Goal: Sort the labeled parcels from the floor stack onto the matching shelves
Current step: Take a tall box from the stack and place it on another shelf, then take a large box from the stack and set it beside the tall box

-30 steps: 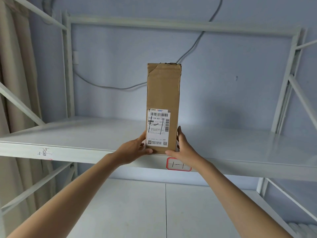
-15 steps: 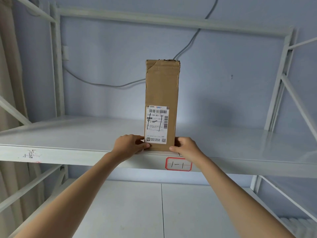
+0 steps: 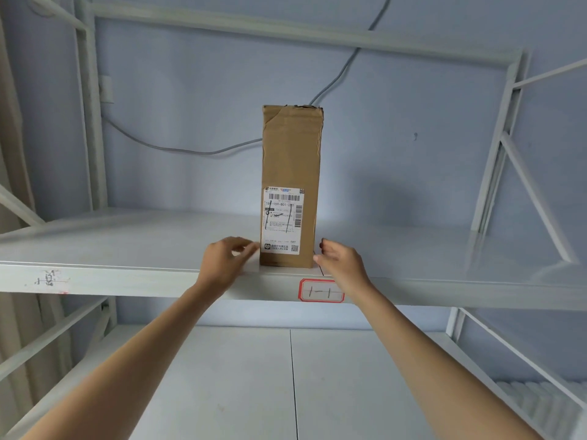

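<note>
Pale blue wall (image 3: 397,173) behind a white metal rack (image 3: 495,147); grey cable (image 3: 190,151) sagging across the wall above and beyond the hands. Upper shelf (image 3: 127,246) at hand height, lower shelf (image 3: 222,376) under the forearms.

Tall brown cardboard parcel (image 3: 290,154) standing upright on the upper shelf, near its front edge, between the two hands. White shipping label (image 3: 282,219) with barcodes and handwritten strokes on the lower front face, facing the camera.

Left hand (image 3: 222,262) just beside the parcel's lower left edge, fingers loosely curled, holding nothing; contact of fingertips with the box not determinable owing to blur. Right hand (image 3: 341,260) just beside the lower right corner, fingers relaxed and spread, a narrow gap to the box visible.

Red-bordered tag (image 3: 320,291) marked "1-1" on the shelf's front lip, directly below the parcel and under the right wrist. Faint markings (image 3: 47,278) on the lip, well left of the left hand.
</note>
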